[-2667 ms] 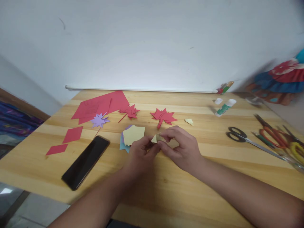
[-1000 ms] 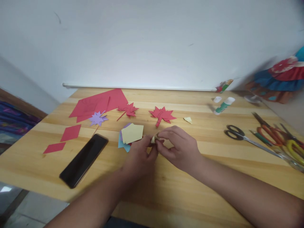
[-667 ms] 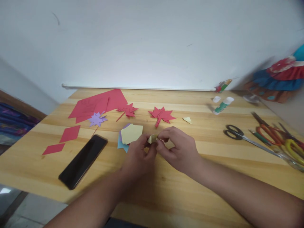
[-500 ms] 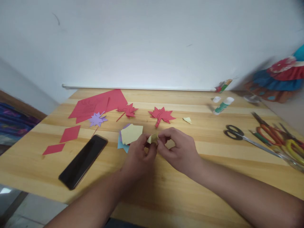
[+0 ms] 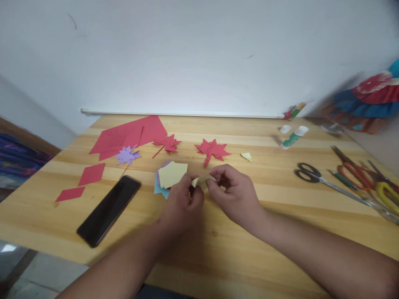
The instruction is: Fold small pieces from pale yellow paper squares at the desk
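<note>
A small folded piece of pale yellow paper (image 5: 202, 182) is pinched between both hands above the wooden table. My left hand (image 5: 185, 199) grips its left end, with thumb and fingers closed. My right hand (image 5: 232, 189) has its thumb pressed on the right end, the fingers curled behind. Just beyond my left hand lies a stack of cut paper, a pale yellow sheet (image 5: 172, 174) on top and a blue piece (image 5: 159, 192) showing beneath. Behind my hands is a red paper maple leaf (image 5: 213, 149). A yellow scrap (image 5: 246, 156) rests to its right.
On the left are a phone (image 5: 109, 211), red diamond pieces (image 5: 92, 174), a purple paper leaf (image 5: 127, 155), another red leaf (image 5: 170, 143) and red sheets (image 5: 152, 128). To the right lie a glue stick (image 5: 294, 138), its cap (image 5: 285, 129), black-handled scissors (image 5: 308, 173) and orange-handled scissors (image 5: 353, 176).
My right thumb has slid onto the yellow paper's face, and the paper now looks wider and flatter between my hands. The things on the table have stayed put.
</note>
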`<state>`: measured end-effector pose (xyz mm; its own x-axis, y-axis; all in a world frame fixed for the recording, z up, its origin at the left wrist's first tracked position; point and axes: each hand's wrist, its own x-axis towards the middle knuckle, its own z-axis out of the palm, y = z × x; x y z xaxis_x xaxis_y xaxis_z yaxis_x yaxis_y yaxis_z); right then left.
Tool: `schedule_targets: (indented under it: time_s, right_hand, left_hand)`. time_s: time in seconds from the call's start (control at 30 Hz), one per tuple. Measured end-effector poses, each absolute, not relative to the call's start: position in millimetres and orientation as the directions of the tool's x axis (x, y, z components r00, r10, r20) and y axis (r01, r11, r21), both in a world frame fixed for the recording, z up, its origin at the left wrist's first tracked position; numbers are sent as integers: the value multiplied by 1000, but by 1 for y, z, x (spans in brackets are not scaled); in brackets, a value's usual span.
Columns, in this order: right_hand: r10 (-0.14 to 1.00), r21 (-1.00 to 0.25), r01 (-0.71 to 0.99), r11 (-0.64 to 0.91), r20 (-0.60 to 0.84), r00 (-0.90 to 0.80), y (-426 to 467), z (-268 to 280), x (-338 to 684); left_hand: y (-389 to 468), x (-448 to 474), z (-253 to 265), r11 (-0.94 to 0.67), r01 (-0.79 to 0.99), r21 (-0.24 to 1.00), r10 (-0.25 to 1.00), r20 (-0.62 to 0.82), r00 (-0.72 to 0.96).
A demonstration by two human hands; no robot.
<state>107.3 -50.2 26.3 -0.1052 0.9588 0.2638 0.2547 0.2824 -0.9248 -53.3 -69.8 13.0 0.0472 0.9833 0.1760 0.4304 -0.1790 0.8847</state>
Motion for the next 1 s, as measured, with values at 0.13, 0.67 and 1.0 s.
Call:
schedule_targets:
  time_s: [0.13,0.67,1.0]
  right_hand:
    - [955,-921,256,293,271,-118,-51,26,108]
    - [981,-949,247,194,188,-48,-52,24,108]
    - [958,-949,172,262,235,-165,-48,22,108]
  left_hand:
    - [-70,-55,13,-198,417,887,980,185,72]
    - [-73,-53,4,-163,382,910,987,155,51]
    - [-72,-54,16,-129,339,932,992,117,55]
